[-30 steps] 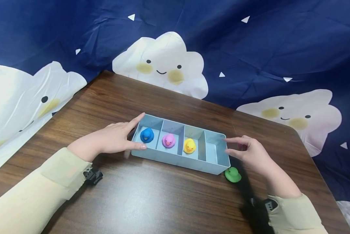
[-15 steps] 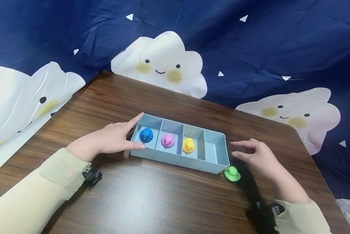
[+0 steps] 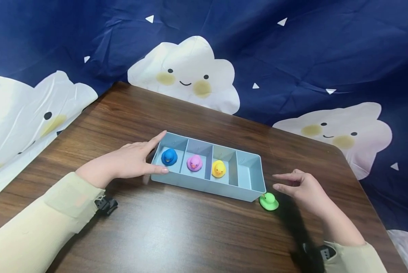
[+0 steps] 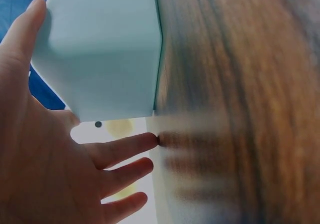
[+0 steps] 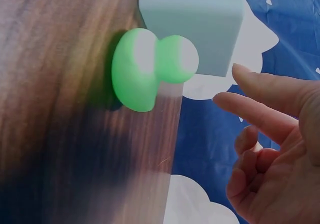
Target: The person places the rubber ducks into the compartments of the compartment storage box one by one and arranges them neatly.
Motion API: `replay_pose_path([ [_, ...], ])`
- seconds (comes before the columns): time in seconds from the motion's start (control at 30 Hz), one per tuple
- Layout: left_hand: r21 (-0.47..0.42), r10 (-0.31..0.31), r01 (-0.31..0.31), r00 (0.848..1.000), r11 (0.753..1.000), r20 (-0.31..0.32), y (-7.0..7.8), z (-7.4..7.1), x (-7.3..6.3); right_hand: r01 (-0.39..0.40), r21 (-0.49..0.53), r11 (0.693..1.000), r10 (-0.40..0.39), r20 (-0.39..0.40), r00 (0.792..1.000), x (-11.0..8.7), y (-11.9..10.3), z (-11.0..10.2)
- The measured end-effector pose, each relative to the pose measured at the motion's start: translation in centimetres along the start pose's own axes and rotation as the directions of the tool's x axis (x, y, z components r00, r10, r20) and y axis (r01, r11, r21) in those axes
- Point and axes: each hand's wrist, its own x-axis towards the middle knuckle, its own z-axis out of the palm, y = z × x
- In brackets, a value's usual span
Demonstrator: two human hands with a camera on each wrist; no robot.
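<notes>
My left hand (image 3: 130, 161) holds the left end of a pale blue divided box (image 3: 207, 185), thumb on the front edge, index finger at the back corner. Its other fingers stretch past the box's end wall (image 4: 110, 84) in the left wrist view. From left to right, the compartments hold a blue rubber duck (image 3: 169, 156), a pink one and a yellow duck (image 3: 219, 169); the rightmost holds nothing. A green rubber duck (image 3: 269, 203) sits on the table beside the box's front right corner. Just right of it hovers my right hand (image 3: 307, 191), holding nothing, thumb and index extended.
The box stands on a brown wood-grain table (image 3: 149, 231). Behind the table hangs a dark blue cloth (image 3: 265, 45) printed with white smiling clouds. The right arm casts a dark shadow on the tabletop.
My right hand has left the box's right end and drawn back right and toward me. The left hand stays on the box, and the ducks keep their places.
</notes>
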Motion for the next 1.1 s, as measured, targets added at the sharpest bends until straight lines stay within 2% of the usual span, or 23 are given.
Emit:
replay_pose_path([
  [0.73,-0.002,0.002,-0.002,1.000,1.000,0.002,-0.1,-0.1,0.0,-0.038,0.023,0.999,0.037,0.047,0.998,-1.3,0.8,2.1],
  [1.1,0.002,0.003,-0.003,1.000,1.000,-0.004,-0.2,0.1,0.1,-0.040,0.031,0.999,0.039,0.035,0.999,-1.8,1.1,2.3],
])
